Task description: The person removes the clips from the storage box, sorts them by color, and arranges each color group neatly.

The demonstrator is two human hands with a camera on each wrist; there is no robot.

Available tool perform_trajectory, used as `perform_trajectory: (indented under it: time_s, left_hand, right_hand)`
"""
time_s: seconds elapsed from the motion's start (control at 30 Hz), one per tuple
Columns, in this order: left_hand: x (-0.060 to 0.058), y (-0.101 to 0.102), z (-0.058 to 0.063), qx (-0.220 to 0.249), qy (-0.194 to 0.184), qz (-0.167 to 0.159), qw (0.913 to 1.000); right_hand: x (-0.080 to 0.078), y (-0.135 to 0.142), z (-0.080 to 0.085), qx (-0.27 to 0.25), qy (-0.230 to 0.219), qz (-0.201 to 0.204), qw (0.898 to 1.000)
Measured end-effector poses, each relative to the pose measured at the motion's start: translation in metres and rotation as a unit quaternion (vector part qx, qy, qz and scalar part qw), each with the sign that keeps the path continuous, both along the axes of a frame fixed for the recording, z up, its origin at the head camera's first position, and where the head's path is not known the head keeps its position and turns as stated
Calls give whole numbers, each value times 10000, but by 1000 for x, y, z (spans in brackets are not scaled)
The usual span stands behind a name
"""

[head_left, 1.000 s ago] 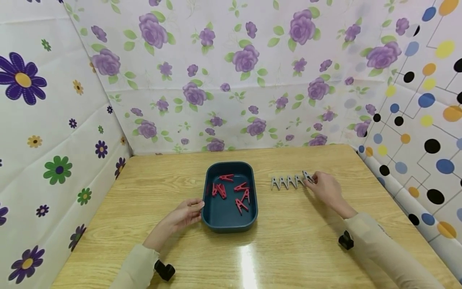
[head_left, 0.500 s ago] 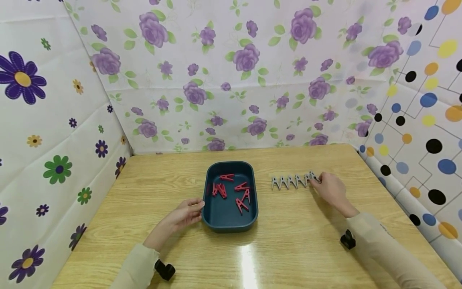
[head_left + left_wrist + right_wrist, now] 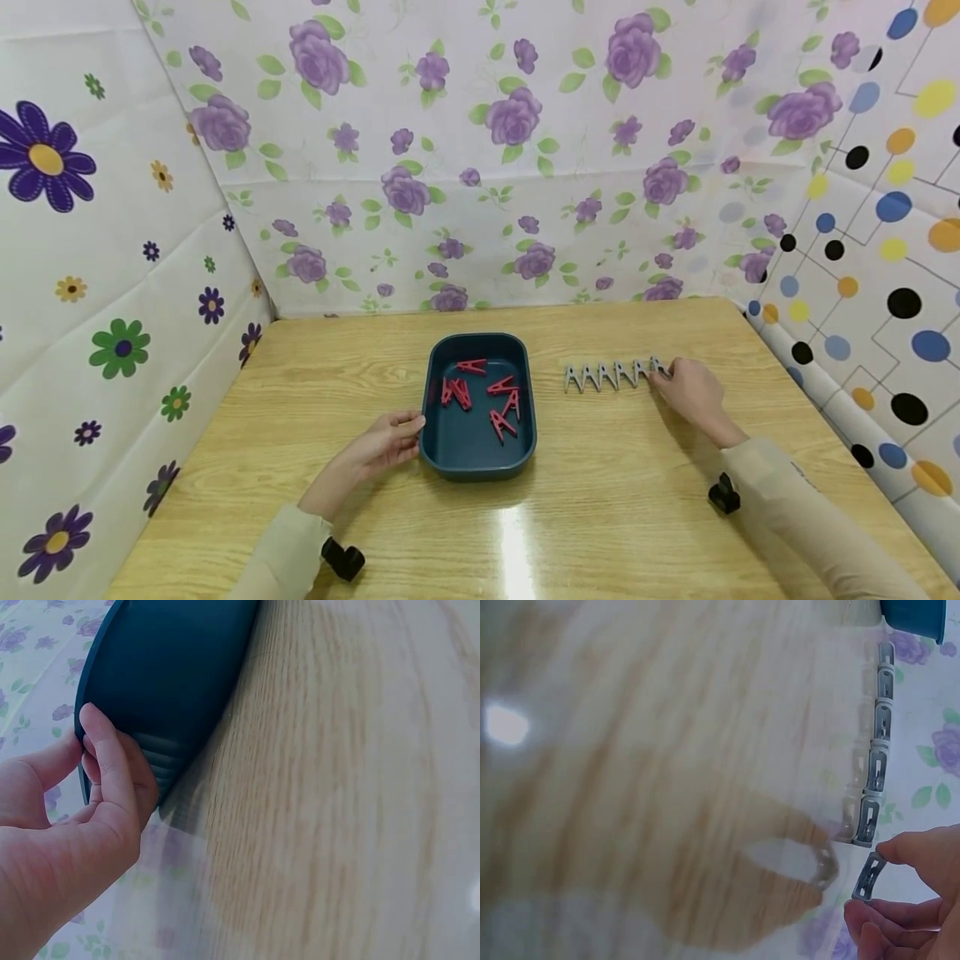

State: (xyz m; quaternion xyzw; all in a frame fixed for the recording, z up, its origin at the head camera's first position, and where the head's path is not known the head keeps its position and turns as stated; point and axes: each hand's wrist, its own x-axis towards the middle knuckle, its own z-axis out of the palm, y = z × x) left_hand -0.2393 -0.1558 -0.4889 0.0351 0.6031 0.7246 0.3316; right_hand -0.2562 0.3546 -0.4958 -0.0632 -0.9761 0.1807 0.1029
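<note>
Grey clips [image 3: 883, 722] stand in a row on the wooden table [image 3: 600, 500], to the right of the tray [image 3: 480, 476], and the change is at the row's far right end: compared with a second ago, the right hand [image 3: 693, 393] has shifted a little rightward with the end clip [image 3: 869, 875], which tilted over the row then and now stands straighter beside it. Five grey clips could be made out then; six can be told apart now. For the work in hand, this probably means the end clip is close to lined up, though not yet let go, since thumb and fingers pinch it, just beside the fifth. The left hand [image 3: 382, 444] pinches the tray's left rim, thumb outside and fingertips over the edge, and looks unmoved. Counted, there are five grey clips standing free and one in the fingers, one tray, and, inside it, what appear to be six red clips [image 3: 498, 419], two of them so close together at the left that the tally is slightly uncertain.
</note>
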Motion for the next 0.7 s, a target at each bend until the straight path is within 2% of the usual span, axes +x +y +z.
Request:
perform_trajectory:
  time_s: [0.7]
  left_hand:
    - [1, 1, 2, 16, -78, 84, 9999]
  right_hand:
    - [-2, 5, -3, 8, -179, -61, 9998]
